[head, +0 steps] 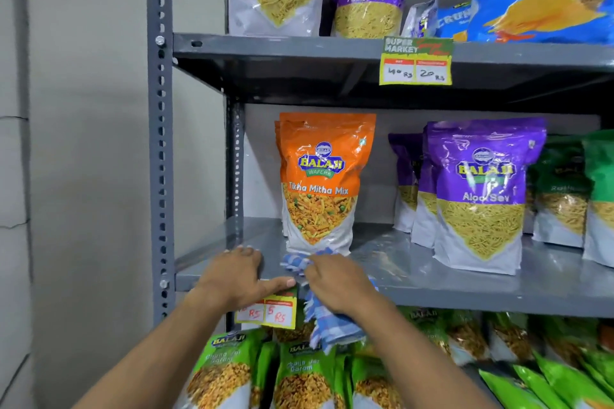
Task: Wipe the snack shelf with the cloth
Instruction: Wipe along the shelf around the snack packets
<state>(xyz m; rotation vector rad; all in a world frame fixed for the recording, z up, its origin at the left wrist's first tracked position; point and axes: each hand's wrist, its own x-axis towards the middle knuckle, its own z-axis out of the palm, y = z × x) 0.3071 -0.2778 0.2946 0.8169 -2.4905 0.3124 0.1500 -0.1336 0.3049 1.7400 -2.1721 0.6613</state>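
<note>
The grey metal snack shelf (465, 279) runs across the middle of the head view. A blue-and-white checked cloth (327, 322) lies on its front edge and hangs down over it. My right hand (335, 285) is closed on the cloth at that edge. My left hand (237, 276) rests flat on the shelf's front left part, fingers spread and thumb stretched toward the cloth. An orange Tikha Mitha Mix pouch (324, 179) stands upright just behind both hands, with the cloth touching its base.
Purple Aloo Sev pouches (481, 196) and green pouches (564, 189) stand to the right. A price tag (269, 310) hangs under my left hand. Green packs (299, 375) fill the shelf below. The upper shelf (299, 48) carries more bags. A grey upright post (161, 143) borders the left.
</note>
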